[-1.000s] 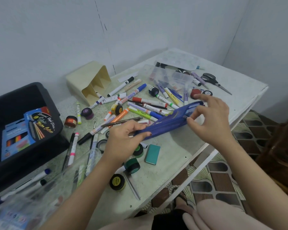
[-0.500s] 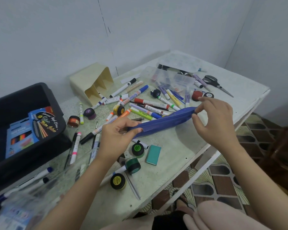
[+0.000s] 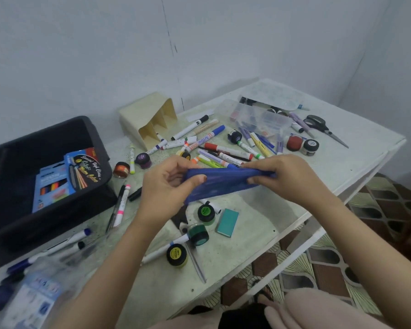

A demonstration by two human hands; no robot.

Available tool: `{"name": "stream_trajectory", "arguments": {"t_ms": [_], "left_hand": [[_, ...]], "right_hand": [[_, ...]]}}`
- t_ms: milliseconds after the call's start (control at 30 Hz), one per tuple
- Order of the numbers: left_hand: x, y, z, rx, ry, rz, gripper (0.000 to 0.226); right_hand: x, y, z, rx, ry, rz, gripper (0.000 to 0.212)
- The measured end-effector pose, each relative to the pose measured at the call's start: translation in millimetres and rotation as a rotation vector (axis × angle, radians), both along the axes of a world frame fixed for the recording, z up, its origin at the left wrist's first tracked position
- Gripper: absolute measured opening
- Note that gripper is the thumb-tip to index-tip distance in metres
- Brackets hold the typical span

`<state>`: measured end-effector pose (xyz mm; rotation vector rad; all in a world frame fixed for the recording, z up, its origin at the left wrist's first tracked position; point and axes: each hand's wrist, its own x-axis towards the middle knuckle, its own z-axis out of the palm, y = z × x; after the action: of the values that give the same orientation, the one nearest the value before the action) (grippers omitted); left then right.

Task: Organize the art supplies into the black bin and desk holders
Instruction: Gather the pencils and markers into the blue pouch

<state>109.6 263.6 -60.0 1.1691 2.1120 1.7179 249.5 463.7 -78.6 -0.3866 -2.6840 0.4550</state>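
Observation:
A blue fabric pencil pouch is held level above the table between both hands. My left hand pinches its left end with thumb on top. My right hand grips its right end. The black bin stands at the left with two boxes of colour pens inside. A cream desk holder lies tipped on its side behind the pile of markers. Small paint jars and a teal eraser lie in front of the pouch.
A clear plastic organiser box and a palette lid sit at the back right, with black scissors beside them. More markers and a clear packet lie at the near left. The table edge runs along the right, patterned floor below.
The pouch has dropped from a slant to nearly level and come closer to me. Both hands kept hold of its ends, the right hand lowering and closing over its end.

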Motion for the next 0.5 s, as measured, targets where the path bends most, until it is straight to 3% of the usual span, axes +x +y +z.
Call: {"name": "stream_trajectory", "arguments": {"t_ms": [200,333,500], "left_hand": [[-22,-40,15,0.038,0.165,0.205,0.027],[-41,-88,18,-0.003,0.354,0.409,0.017],[-63,-152,5,-0.312,0.625,0.706,0.023]], "right_hand": [[-28,-24,18,-0.182,-0.037,0.049,0.025],[-55,-49,33,-0.504,-0.021,0.139,0.013],[-103,-90,58,-0.986,-0.005,0.218,0.008]]}}
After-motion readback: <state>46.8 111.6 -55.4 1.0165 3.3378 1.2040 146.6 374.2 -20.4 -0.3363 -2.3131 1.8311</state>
